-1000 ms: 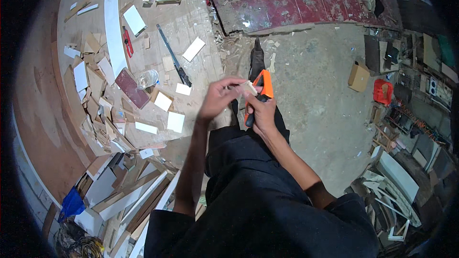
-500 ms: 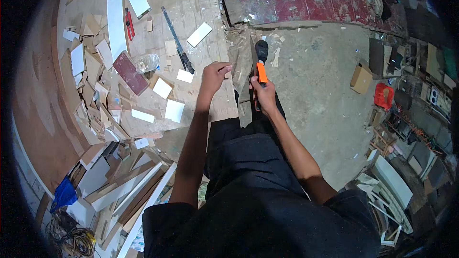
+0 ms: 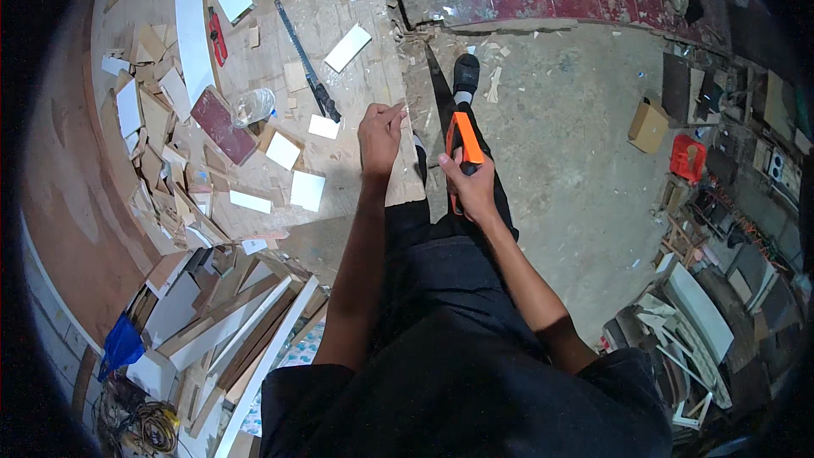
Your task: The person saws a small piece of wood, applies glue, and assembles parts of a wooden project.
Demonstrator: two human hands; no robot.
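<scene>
My right hand (image 3: 473, 182) grips a handsaw (image 3: 464, 137) by its orange and black handle. Its dark blade points away from me, over the floor just right of the workbench's edge. On the right edge of the wooden workbench (image 3: 373, 178) is my left hand (image 3: 381, 137), its fingers bent and drawn together; whether anything small is between them I cannot make out. Closest to that hand lies a small white block (image 3: 323, 126). Beyond it is a dark long tool with a black handle (image 3: 307, 64), and a white rectangular piece (image 3: 348, 48) rests farther up the bench.
Wood offcuts (image 3: 153, 131) heap on the bench's left side, near a clear plastic container (image 3: 253, 107) and red-handled pliers (image 3: 218, 36). Long boards (image 3: 225, 322) lean at lower left. To the right, a cardboard box (image 3: 648, 125) and a red crate (image 3: 687, 159) stand on the concrete floor.
The saw has turned in my right hand, so more of its blade's flat side and handle shows. My left hand has shifted slightly along the bench edge, its fingers drawn closer together.
</scene>
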